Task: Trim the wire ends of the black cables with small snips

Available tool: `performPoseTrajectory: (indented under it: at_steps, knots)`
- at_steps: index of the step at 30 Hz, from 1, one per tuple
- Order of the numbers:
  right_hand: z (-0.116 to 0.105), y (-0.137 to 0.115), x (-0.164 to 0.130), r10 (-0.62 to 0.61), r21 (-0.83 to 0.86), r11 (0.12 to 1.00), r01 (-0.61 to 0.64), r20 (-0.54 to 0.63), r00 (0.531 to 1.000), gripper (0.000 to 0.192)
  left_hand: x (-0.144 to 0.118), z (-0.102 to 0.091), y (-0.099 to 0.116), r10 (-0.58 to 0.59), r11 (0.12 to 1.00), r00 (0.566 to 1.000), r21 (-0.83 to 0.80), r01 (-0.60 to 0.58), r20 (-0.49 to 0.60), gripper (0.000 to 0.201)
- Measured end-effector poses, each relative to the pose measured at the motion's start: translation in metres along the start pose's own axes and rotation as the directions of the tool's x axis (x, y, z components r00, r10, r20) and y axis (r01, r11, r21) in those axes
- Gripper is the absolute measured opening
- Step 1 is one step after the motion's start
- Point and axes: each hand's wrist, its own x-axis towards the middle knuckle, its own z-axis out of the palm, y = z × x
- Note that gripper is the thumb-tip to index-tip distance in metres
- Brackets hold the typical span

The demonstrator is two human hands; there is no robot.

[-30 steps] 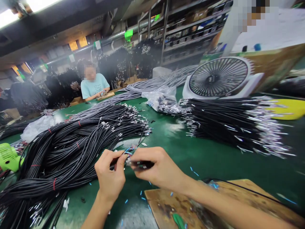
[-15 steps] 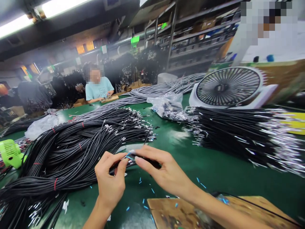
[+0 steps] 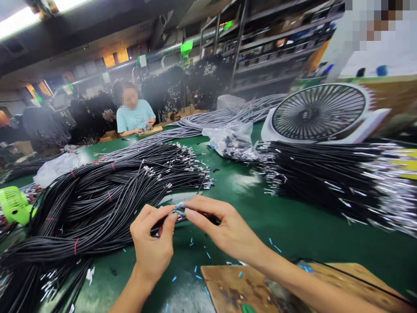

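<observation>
Blue-and-white wire ends of a black cable show between my two hands. My left hand pinches them from the left, thumb against forefinger. From the right, my right hand closes thumb and fingers on the same cable, whose dark jacket runs under the palm. The fingertips almost meet and cover most of the wires. Just behind and left of the hands lies a large pile of black cables with pale stripped ends, tied with red bands.
At right lie another black cable bundle and a fan. A clear bag of small parts sits behind. A wooden board and blue scraps lie in front. Across the green table sits a co-worker; a small green fan stands left.
Both hands stay pinched at the wire ends with only a slight shift of the fingers. The camera view has tilted a little, so the background sits slightly higher.
</observation>
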Motion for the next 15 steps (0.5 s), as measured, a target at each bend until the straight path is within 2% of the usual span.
performPoseTrajectory:
  at_steps: [10,15]
  knots:
    - [-0.0008,0.0001,-0.0003,-0.008,0.009,1.0,0.008,-0.01,1.0,0.031,-0.0004,0.001,0.0006,0.011,1.0,1.0,0.003,-0.011,-0.018,0.015]
    - [-0.0004,0.0003,0.0,0.034,0.066,0.997,-0.035,0.018,0.999,0.033,-0.0008,0.0011,0.0009,0.051,0.997,0.998,0.05,-0.05,-0.02,0.017]
